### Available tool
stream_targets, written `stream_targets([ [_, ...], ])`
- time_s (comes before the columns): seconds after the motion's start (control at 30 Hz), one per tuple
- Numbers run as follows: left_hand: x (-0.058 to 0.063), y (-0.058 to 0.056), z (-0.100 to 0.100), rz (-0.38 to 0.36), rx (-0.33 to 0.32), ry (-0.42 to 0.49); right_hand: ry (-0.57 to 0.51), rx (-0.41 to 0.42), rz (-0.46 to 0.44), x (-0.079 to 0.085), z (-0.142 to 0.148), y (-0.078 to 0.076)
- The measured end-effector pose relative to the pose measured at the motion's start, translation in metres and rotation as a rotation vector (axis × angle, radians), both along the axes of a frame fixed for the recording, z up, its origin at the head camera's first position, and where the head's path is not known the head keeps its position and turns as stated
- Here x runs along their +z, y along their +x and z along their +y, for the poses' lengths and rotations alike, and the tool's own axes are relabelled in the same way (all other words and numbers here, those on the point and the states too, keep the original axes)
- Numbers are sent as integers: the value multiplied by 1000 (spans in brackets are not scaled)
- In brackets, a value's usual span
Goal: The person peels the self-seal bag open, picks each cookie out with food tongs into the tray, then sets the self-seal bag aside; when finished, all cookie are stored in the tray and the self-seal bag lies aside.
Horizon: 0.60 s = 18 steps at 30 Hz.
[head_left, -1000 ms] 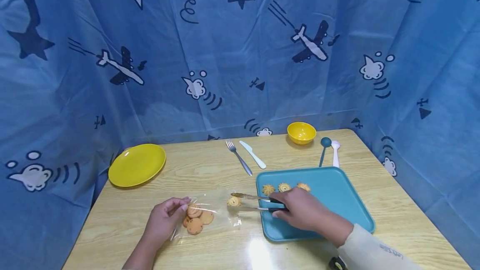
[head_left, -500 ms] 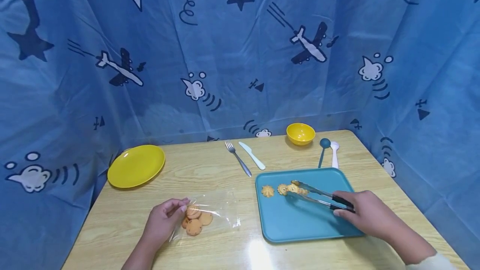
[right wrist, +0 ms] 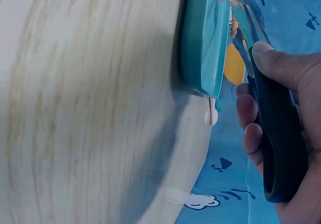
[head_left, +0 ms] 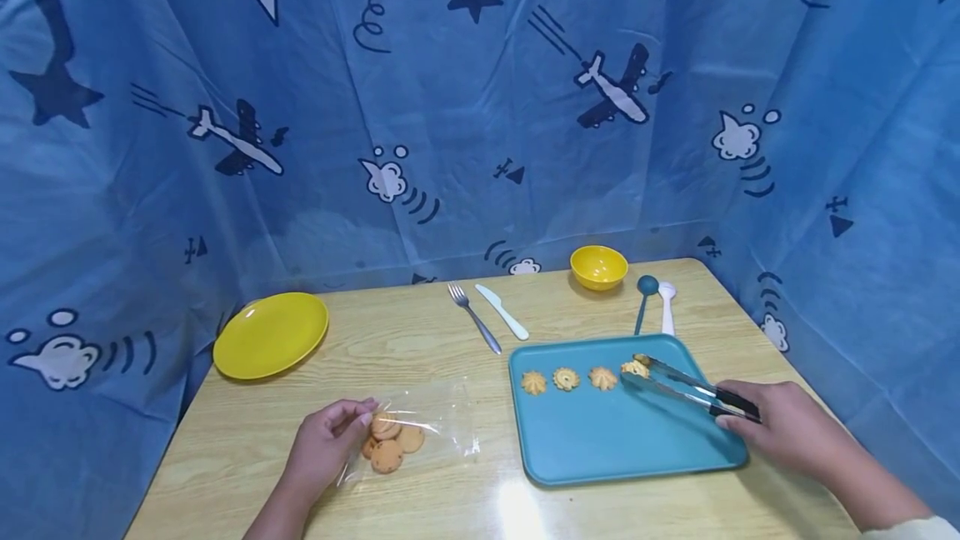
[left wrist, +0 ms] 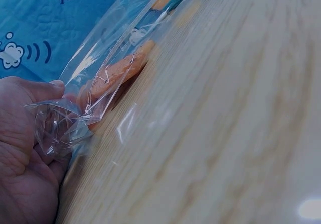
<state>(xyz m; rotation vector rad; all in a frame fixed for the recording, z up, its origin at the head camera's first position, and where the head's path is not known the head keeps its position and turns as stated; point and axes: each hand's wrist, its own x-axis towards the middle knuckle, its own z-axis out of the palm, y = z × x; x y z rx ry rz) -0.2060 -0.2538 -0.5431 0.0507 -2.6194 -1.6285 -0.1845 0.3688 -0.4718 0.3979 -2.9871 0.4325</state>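
My left hand (head_left: 324, 450) pinches the closed-looking end of a clear plastic bag (head_left: 444, 407) lying on the table, with several round cookies (head_left: 387, 457) inside. In the left wrist view, thumb and fingers hold the crinkled film of the bag (left wrist: 57, 128). My right hand (head_left: 793, 427) grips the black handles of metal tongs (head_left: 738, 405), thumb on one arm and fingers round the other. Between the tong tips is a flower-shaped cookie (head_left: 636, 368), low over the teal tray (head_left: 600, 448). Left of it, three flower-shaped cookies (head_left: 566, 379) sit in a row near the tray's far side.
A yellow plate (head_left: 270, 336) lies at the far left. Behind the bag and tray are a fork (head_left: 475, 319) and a pale knife (head_left: 502, 312). A yellow bowl (head_left: 599, 267), a dark green spoon (head_left: 646, 294) and a white spoon (head_left: 667, 307) stand toward the far right.
The tongs have moved right, from the bag's right end to the tray, carrying a flower-shaped cookie to the right of the row. My left hand and the bag have stayed put.
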Motion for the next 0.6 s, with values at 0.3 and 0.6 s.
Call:
stream_targets([
  [0.3,1,1,1,-16,-4,35,21,-14,-41,-5,4,-5],
  [0.6,6,3,1,-23,-12,35,25,-23,-68,-8,6,-7],
])
